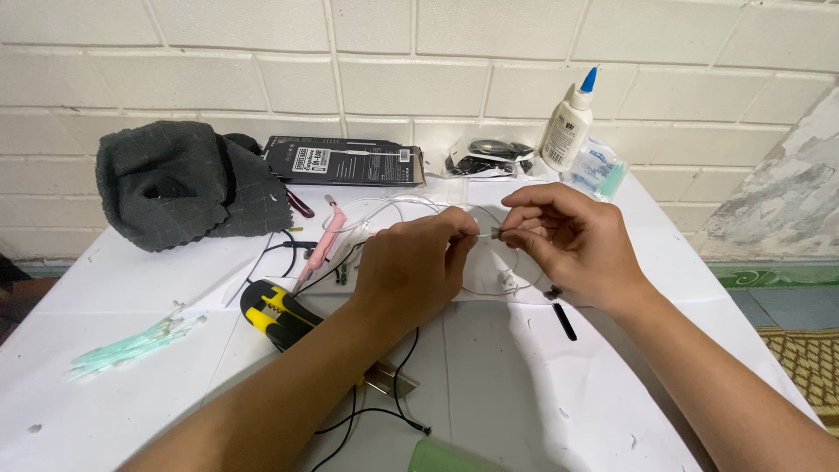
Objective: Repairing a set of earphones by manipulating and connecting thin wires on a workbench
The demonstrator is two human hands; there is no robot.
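Note:
Over the middle of the white table (pixel 612 385), my left hand (pixel 411 267) pinches a thin white cable (pixel 398 208) between thumb and fingertips. My right hand (pixel 568 240) faces it and pinches a small grey plug end (pixel 495 233) of the same cable. The fingertips of both hands almost touch. The cable loops away behind and under my hands. A small white piece (pixel 507 281) lies on the table below my right hand.
A yellow and black utility knife (pixel 273 313), a pink-handled tool (pixel 322 245) and black wires (pixel 384 406) lie by my left arm. A dark grey cloth (pixel 179 183), a black box (pixel 345 160), a white glue bottle (pixel 568 122) and green-tipped swabs (pixel 131 345) sit around.

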